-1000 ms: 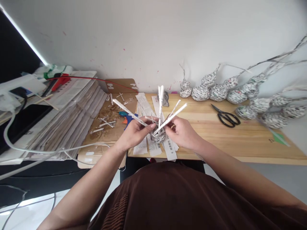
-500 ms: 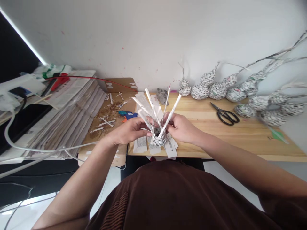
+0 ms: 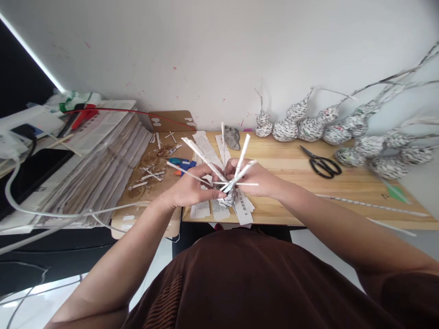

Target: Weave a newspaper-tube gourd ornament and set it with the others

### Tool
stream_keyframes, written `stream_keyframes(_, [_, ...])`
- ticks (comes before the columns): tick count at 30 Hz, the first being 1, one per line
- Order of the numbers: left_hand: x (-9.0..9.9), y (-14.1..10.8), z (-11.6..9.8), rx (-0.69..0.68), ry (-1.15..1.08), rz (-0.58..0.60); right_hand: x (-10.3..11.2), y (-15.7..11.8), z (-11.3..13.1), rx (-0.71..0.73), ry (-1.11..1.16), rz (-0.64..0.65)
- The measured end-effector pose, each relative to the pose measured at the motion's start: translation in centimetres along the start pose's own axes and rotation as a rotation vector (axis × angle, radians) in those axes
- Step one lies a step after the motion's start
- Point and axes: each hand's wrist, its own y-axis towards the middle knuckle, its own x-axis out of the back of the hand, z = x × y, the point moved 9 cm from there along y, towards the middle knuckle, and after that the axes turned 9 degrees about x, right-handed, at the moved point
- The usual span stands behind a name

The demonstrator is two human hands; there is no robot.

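Between my hands is a small woven paper piece, its round body made of rolled newsprint. Several rolled paper sticks fan up and outward from its rim. My left hand is closed on its left side, thumb lying across the near rim. On the far right side, my right hand is closed around the piece and the stick bases, its fingertips partly hidden behind the sticks. Printed paper strips lie on the table beneath the piece.
Woven gourd shapes with long paper tails line the wall at right. Black scissors lie before them. A blue glue gun and paper scraps are on a board at left, beside stacked newspapers. Rolled paper sticks lie near my right forearm.
The piece has turned and its sticks point in different directions, one now crossing level to the right. My left thumb has moved inward over the rim. Long paper sticks now show by my right forearm.
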Motion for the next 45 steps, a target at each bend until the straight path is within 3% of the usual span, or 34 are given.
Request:
stream_keyframes(5, [-1.0, 0.6, 1.3, 0.06, -0.25, 0.038, 0.9, 0.5, 0.5, 0.022, -0.135, -0.017])
stream_keyframes(12, [-0.2, 1.0, 1.9, 0.042, -0.406, -0.043, 1.2, 0.1, 0.4, 0.023, -0.278, 0.005])
stream_keyframes(17, [-0.1, 0.2, 1.8, 0.114, -0.365, -0.028, 1.0, -0.3, 0.5, 0.005, -0.227, 0.002])
stream_keyframes(23, [0.6, -0.2, 1.2, 0.109, -0.117, -0.293, 1.0, -0.5, 0.8, -0.011, -0.279, -0.032])
stream_keyframes(28, [0.7, -0.1, 0.5, 0.19, 0.153, -0.385, 0.6, -0.7, 1.4, 0.037, -0.27, -0.026])
stream_keyframes(34, [0.5, -0.1, -2.1, 0.116, 0.511, -0.476, 1.5, -0.2, 1.6, -0.014, -0.302, -0.082])
stream_keyframes(38, [0.3, 0.5, -1.8, 0.08, 0.432, -0.472, 2.1, 0.2, 1.6, -0.011, -0.353, -0.101])
stream_keyframes(41, [0.6, 1.1, -0.8, 0.094, 0.245, -0.436, 2.5, 0.4, 0.9, -0.064, -0.333, -0.103])
stream_keyframes(45, [1.1, 1.7, -0.4, 0.106, 0.192, -0.442, 2.9, 0.5, 0.0, -0.138, -0.288, -0.09])
